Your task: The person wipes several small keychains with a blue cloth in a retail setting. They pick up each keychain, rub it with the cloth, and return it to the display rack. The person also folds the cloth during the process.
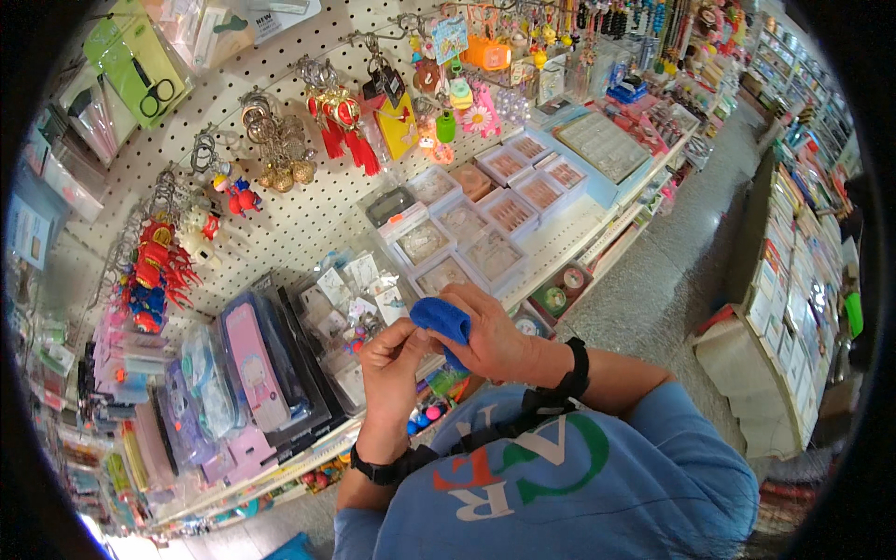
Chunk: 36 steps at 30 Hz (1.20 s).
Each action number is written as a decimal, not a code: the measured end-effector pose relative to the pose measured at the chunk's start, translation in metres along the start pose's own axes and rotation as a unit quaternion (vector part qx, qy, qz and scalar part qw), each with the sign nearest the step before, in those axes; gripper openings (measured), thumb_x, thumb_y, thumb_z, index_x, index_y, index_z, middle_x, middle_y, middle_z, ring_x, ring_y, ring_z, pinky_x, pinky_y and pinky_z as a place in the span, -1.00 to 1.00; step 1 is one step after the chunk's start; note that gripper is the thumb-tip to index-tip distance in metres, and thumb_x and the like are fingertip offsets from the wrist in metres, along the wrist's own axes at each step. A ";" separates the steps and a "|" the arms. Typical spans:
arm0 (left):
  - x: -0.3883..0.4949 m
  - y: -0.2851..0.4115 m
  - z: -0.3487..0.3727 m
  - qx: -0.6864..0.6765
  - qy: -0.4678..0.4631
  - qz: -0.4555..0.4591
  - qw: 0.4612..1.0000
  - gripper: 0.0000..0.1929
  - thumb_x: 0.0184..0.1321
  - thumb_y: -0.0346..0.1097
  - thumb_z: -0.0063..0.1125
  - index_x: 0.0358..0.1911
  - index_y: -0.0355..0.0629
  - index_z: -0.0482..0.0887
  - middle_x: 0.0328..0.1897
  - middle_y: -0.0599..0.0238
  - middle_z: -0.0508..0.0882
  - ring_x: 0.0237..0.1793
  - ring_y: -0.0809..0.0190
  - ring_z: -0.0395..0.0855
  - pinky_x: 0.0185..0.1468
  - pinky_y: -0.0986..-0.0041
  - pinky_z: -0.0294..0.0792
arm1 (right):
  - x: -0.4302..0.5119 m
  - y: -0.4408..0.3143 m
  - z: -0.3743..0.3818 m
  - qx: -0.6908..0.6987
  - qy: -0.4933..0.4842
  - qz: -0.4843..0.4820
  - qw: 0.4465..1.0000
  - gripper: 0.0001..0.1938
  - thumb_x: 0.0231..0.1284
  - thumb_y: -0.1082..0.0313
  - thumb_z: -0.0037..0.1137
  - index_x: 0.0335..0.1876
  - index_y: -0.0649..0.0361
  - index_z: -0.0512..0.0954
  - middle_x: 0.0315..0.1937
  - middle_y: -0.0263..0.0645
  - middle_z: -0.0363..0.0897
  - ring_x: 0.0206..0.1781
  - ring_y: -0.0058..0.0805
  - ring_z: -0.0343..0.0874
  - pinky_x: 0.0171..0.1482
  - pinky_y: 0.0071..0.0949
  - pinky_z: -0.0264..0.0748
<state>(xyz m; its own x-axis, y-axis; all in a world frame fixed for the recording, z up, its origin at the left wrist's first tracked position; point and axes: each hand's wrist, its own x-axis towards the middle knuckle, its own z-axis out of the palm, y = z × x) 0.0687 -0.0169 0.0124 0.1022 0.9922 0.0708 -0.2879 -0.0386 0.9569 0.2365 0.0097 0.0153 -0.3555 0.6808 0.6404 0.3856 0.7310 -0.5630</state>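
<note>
My right hand (493,343) grips a folded blue cloth (442,318), which wraps over its fingers and hangs below them. Close against it, my left hand (392,367) has its thumb and fingers pinched together at the cloth's near side. Whether a small item sits between those fingertips is hidden. Just left of the left hand shows a small red-and-blue figure (355,344); I cannot tell if it hangs from the hand or lies among the goods. Beneath both hands is a clear tray of carded jewellery (364,276).
Clear plastic boxes (495,253) line the shelf (560,241). Pencil cases (255,364) stand to the left. From the pegboard (231,59) hang keychains (280,150) and packaged scissors (155,94). An aisle floor (630,287) runs right, beside a display table (742,399).
</note>
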 end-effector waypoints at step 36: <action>0.001 -0.015 -0.059 -0.228 -0.082 -0.041 0.969 -0.85 0.27 -0.36 0.25 -0.19 -0.28 0.68 -0.20 0.24 0.69 -0.24 0.24 0.69 -0.17 0.42 0.56 | -0.004 -0.024 0.028 0.254 0.015 0.306 0.917 -0.73 0.46 0.24 0.02 0.04 0.26 0.57 -0.38 -0.41 0.64 -0.38 -0.69 0.57 -0.36 -0.59 0.50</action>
<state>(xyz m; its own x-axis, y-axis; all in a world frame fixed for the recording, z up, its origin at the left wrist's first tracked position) 0.0167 -0.0080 -0.0184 0.2808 0.9565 0.0794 -0.6602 0.1324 0.7393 0.2046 -0.0091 0.0113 -0.1787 0.9750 0.1321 0.0558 0.1441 -0.9880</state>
